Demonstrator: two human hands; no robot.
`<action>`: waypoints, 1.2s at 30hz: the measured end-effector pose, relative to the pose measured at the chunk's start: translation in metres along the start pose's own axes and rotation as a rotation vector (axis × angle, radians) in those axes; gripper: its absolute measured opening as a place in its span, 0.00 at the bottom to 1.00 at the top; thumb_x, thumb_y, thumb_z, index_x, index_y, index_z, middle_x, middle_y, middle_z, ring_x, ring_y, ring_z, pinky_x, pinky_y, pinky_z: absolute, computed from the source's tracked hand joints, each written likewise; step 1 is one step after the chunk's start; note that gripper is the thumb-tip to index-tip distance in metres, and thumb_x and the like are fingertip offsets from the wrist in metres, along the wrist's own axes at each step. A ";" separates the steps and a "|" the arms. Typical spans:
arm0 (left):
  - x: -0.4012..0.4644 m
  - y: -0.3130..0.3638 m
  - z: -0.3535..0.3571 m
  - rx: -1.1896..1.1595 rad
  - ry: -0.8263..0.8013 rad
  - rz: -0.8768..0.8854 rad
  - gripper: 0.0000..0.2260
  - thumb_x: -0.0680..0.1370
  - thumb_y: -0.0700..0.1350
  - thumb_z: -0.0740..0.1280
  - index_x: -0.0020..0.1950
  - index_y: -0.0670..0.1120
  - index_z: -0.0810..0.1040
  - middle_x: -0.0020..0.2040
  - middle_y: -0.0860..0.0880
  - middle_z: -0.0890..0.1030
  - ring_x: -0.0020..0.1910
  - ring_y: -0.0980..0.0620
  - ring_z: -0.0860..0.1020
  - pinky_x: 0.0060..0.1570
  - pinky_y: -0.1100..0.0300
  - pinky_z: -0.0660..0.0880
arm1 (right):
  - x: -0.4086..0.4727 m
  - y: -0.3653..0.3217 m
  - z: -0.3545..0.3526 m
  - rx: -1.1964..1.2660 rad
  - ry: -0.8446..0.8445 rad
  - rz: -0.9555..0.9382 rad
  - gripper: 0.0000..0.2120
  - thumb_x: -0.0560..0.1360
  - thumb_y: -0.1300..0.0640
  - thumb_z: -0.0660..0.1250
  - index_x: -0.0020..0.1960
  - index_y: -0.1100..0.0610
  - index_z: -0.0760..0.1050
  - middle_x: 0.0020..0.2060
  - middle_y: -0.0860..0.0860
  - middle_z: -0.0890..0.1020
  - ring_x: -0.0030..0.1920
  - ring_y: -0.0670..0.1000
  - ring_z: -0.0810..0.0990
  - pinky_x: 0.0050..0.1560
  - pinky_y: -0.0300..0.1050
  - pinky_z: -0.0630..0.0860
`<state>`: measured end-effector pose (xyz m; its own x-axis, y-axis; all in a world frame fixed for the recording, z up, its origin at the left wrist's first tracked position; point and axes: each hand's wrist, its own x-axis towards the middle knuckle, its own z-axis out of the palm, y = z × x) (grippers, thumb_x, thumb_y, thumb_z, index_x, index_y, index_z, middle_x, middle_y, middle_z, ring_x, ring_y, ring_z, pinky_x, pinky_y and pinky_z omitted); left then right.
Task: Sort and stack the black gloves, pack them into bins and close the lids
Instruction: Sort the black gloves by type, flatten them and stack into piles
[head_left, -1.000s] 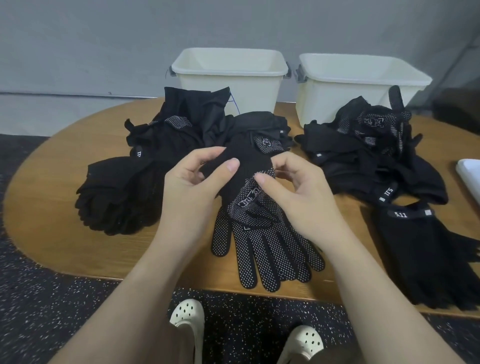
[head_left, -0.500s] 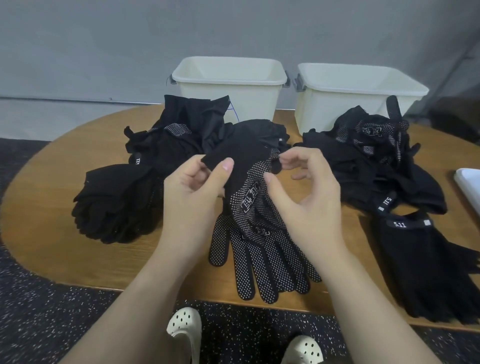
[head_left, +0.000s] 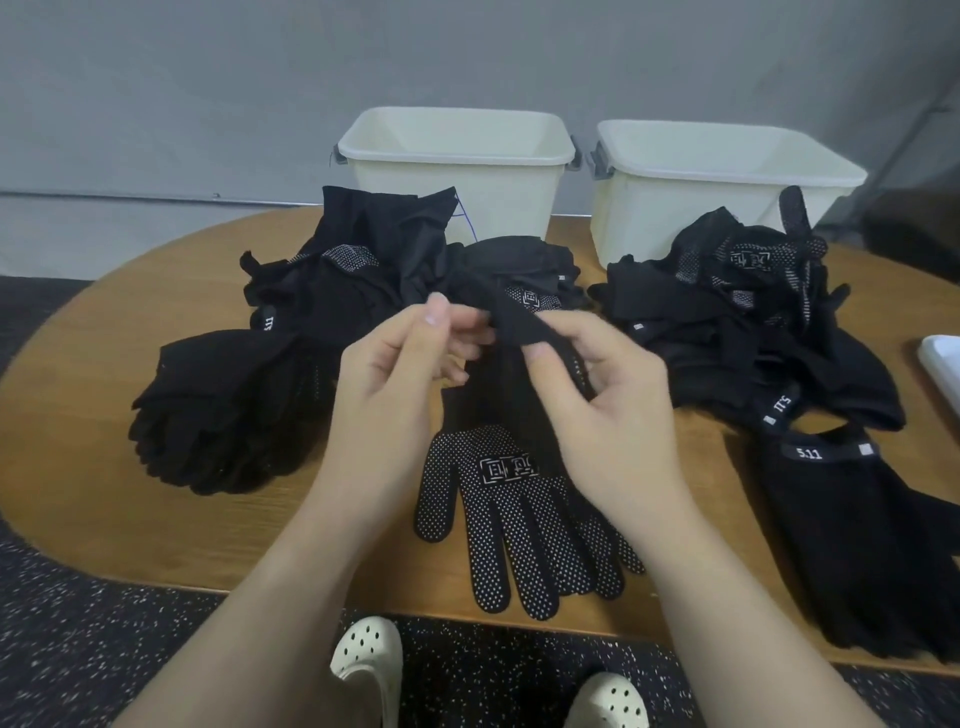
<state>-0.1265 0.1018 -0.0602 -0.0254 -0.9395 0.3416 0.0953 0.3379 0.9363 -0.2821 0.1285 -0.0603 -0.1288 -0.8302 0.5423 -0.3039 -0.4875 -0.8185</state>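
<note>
black white-dotted glove (head_left: 511, 525), cream bins (head_left: 457, 171), brown table (head_left: 83, 467)

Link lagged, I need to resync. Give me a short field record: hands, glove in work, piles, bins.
left hand: fingers curled, at the glove's cuff; grip unclear
right hand: pinches cuff of dotted glove
dotted glove: fingers lie flat on table, cuff lifted
piles: left pile, right pile, flat stack near right
bins: left bin, right bin, lids off
</note>
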 end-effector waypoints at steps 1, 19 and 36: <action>0.001 0.000 0.000 0.007 0.007 -0.011 0.17 0.81 0.57 0.63 0.56 0.49 0.85 0.53 0.46 0.86 0.52 0.48 0.82 0.51 0.51 0.77 | 0.001 -0.002 -0.003 0.028 0.008 0.023 0.11 0.81 0.63 0.68 0.54 0.49 0.82 0.46 0.45 0.86 0.47 0.47 0.84 0.49 0.43 0.81; -0.026 0.025 -0.009 -0.189 -0.201 -0.117 0.07 0.73 0.40 0.77 0.41 0.43 0.79 0.28 0.54 0.77 0.31 0.58 0.78 0.38 0.67 0.76 | -0.017 -0.032 -0.038 0.169 -0.190 0.176 0.19 0.83 0.59 0.65 0.33 0.54 0.74 0.25 0.45 0.71 0.31 0.46 0.70 0.39 0.40 0.70; -0.017 -0.007 -0.019 0.125 -0.057 -0.353 0.08 0.79 0.42 0.73 0.46 0.38 0.80 0.38 0.43 0.86 0.33 0.53 0.83 0.35 0.61 0.76 | -0.004 0.014 -0.023 -0.068 -0.255 0.370 0.14 0.82 0.60 0.68 0.38 0.51 0.77 0.28 0.40 0.81 0.28 0.37 0.77 0.32 0.29 0.70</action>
<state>-0.1077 0.1145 -0.0743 -0.0908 -0.9959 -0.0035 -0.0518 0.0013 0.9987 -0.3072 0.1312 -0.0703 -0.0069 -0.9895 0.1445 -0.3439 -0.1333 -0.9295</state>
